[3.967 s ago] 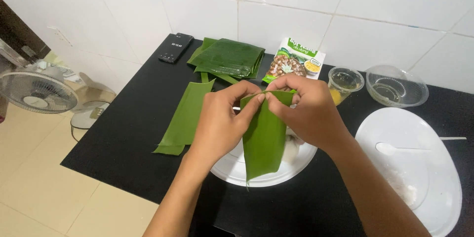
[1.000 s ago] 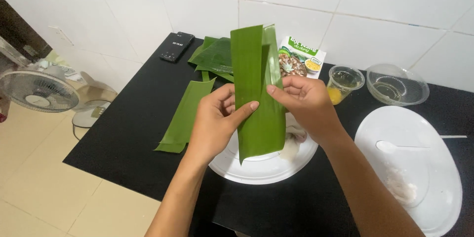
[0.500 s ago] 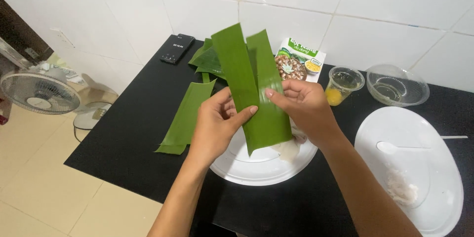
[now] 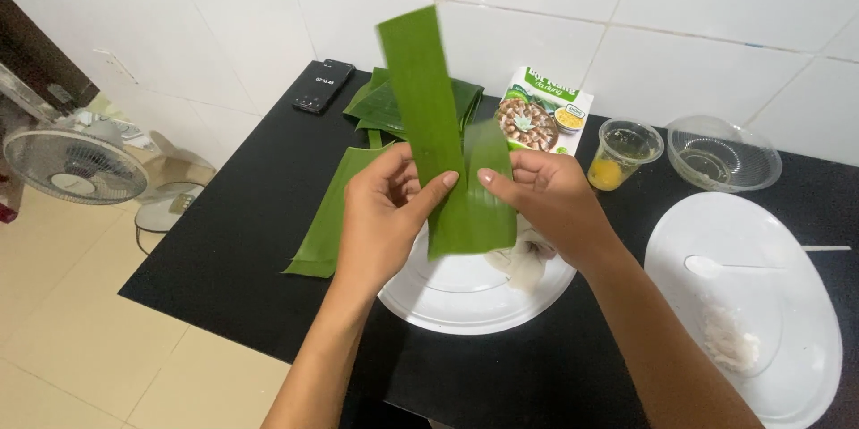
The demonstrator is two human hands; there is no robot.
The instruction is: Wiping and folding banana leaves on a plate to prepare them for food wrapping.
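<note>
While left hand (image 4: 380, 219) pinches banana leaf strip (image 4: 438, 134), right hand (image 4: 546, 201) grips it; white plate (image 4: 447, 299) beneath.

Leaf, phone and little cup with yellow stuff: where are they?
leaf strip (image 4: 447, 169), head view, middle of the strip.
phone (image 4: 324, 85), head view, centre of its dark face.
little cup (image 4: 619, 153), head view, its clear side wall.
</note>
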